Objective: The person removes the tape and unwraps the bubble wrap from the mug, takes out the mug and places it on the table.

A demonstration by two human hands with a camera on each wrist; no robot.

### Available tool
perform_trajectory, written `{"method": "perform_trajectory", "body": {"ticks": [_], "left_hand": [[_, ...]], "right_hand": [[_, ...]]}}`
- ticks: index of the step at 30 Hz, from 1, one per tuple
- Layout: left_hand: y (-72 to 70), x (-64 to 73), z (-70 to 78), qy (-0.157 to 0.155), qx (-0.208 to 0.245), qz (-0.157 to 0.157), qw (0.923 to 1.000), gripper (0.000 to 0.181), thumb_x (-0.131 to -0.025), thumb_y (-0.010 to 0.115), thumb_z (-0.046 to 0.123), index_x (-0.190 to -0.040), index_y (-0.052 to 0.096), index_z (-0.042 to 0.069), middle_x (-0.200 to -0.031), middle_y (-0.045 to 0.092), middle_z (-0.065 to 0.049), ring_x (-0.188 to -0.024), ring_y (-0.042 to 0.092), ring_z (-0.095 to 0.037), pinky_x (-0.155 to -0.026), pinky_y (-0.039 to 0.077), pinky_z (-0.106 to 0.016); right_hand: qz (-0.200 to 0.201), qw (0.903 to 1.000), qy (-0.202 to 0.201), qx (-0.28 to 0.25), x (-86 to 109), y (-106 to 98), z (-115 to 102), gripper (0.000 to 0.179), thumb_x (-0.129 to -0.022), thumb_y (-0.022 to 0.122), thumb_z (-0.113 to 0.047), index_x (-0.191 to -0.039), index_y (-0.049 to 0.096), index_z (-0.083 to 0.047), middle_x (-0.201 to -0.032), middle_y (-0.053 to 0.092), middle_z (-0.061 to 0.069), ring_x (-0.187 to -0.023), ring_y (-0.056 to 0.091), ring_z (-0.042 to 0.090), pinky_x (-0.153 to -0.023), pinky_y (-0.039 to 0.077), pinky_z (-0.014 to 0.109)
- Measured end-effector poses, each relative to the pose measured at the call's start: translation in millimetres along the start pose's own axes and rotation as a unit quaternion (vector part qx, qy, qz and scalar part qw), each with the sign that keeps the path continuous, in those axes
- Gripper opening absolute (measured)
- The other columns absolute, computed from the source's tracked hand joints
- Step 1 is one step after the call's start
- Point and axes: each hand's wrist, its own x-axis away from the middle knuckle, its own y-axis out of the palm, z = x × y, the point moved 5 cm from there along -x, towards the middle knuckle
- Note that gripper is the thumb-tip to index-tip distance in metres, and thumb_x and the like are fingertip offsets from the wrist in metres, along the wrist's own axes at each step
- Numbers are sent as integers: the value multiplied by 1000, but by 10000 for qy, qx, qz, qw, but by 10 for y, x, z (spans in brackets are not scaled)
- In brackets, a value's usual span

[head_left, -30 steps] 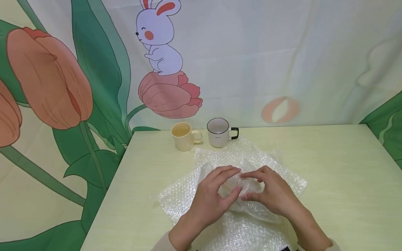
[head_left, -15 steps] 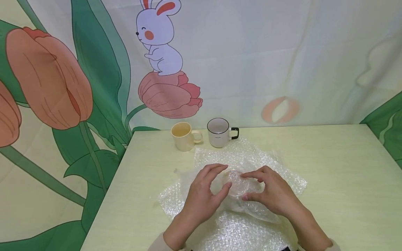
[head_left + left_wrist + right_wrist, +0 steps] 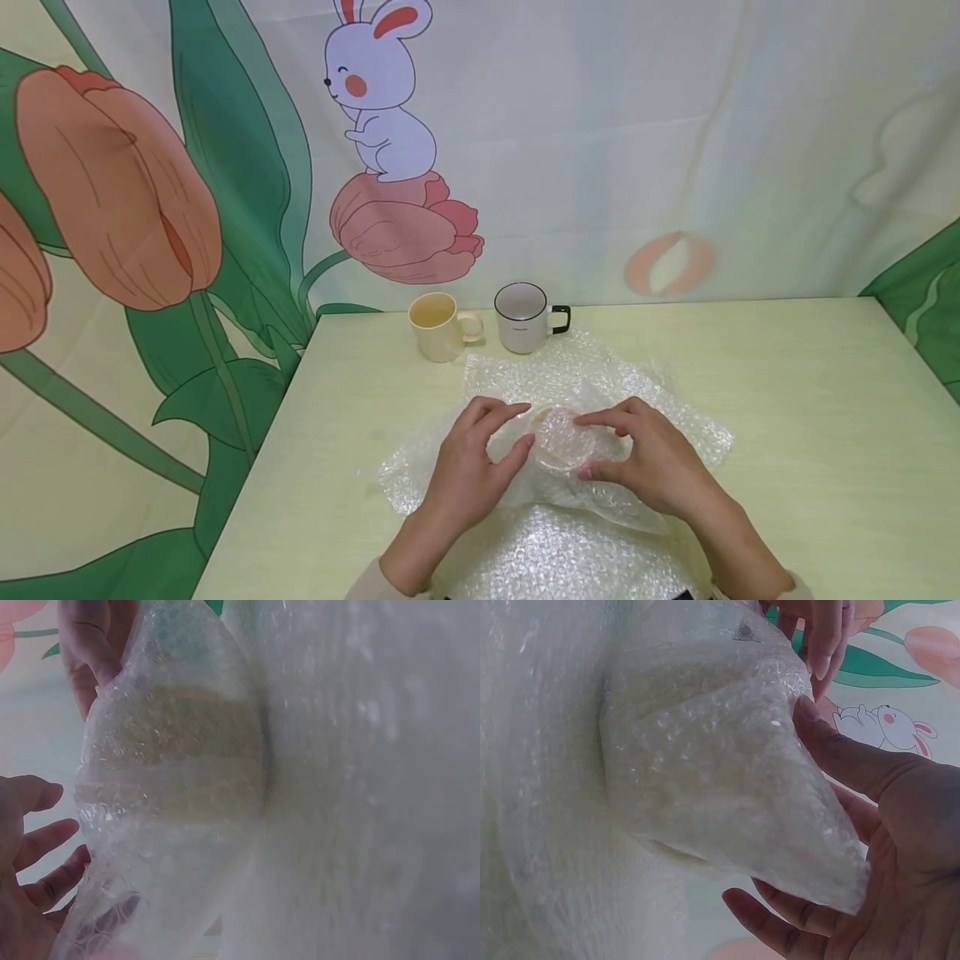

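Observation:
A round, cream cup-like thing [image 3: 557,454] stands among folds of clear bubble wrap, its circular rim showing faintly through the plastic in the head view. My right hand [image 3: 654,457] pinches the wrap at the rim's right side, thumb in front and fingers behind. In the right wrist view, the right thumb [image 3: 855,757] presses on the wrap's upper edge. My left hand [image 3: 471,462] is at the left of the rim, fingers spread and loosely bent, apart from the rim. The left wrist view shows the wrapped thing [image 3: 180,750] beside these fingers; its exact kind is blurred by the plastic.
Sheets of bubble wrap [image 3: 547,554] spread over the pale green table [image 3: 810,433] beneath the work. Behind stand a yellow mug [image 3: 437,333] and a white mug [image 3: 521,325] with a black rim and handle. A printed cloth [image 3: 570,150] hangs past the table's far edge.
My left hand has moved left, away from the right hand, and the wrap on that side has unfolded outward. The round rim has come into view. My right hand has stayed in place.

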Motion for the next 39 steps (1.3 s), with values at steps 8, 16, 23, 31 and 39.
{"method": "perform_trajectory", "body": {"ticks": [8,16,23,31,39], "left_hand": [[28,2,-108,-259,149,-256,9992,32,-96,76,26,-127,74,22,-106,66,1,-96,66,-13,-78,56,-28],[72,11,-220,-469,170,-749,9959,32,-102,66,36,-133,71,30,-103,66,11,-98,66,-8,-78,54,-27],[105,31,-303,-602,168,-1121,9917,39,-106,56,47,-142,63,33,-108,68,9,-103,66,-9,-83,56,-33],[123,49,-387,-748,199,-1338,9880,47,-105,51,55,-145,60,32,-121,68,2,-107,67,-18,-90,55,-42],[140,59,-454,-860,255,-1512,9844,51,-105,47,61,-145,58,32,-141,60,4,-112,66,-20,-92,54,-46]], "right_hand": [[-10,10000,17,-25,-1,3,3,59,-70,92,-50,-125,74,-38,-117,64,-1,-109,65,24,-83,52,41],[5,10000,26,-42,-1,6,2,58,-71,91,-50,-125,74,-38,-118,64,-2,-111,65,25,-85,53,43],[-17,10000,6,-13,-4,9,-3,59,-71,91,-52,-125,74,-38,-118,64,-1,-109,64,24,-82,52,40],[-15,10000,-23,-25,-8,18,3,59,-71,90,-54,-125,74,-39,-118,64,-1,-108,63,23,-80,51,38],[-26,10000,27,-58,-8,18,9,59,-71,90,-55,-125,73,-40,-120,64,-1,-109,63,23,-81,50,38]]}}
